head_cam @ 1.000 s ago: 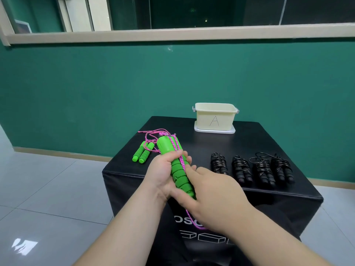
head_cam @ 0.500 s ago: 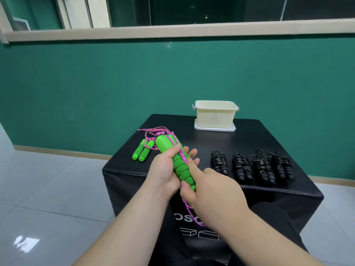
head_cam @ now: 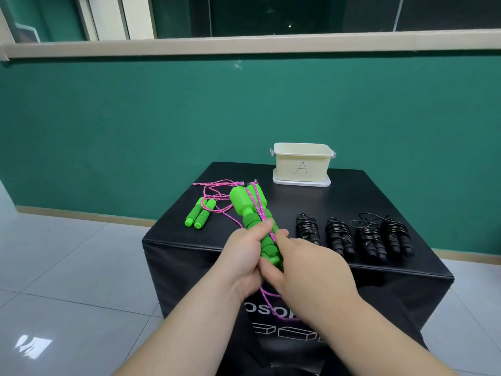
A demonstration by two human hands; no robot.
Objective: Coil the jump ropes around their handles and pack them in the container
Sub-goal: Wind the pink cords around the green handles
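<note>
Left hand: our left hand wraps the pair of chunky green ribbed plastic handles mid-length, thumb pinning cord on top.
Right hand: our right hand curls at their lower end, pinching the thin pink braided cord; slack loops below.
Where: handles held over near edge of black padded table; cream plastic tub marked A at far edge, well apart.
Nearby: 2nd pair of small green foam handles w/ loose cord; four coiled black ropes.
Tip: we'd keep tension, lay turns side by side, thumb trapping each wrap.

Right hand slides back up against the green handles, drawing the pink cord around their near end.
</note>
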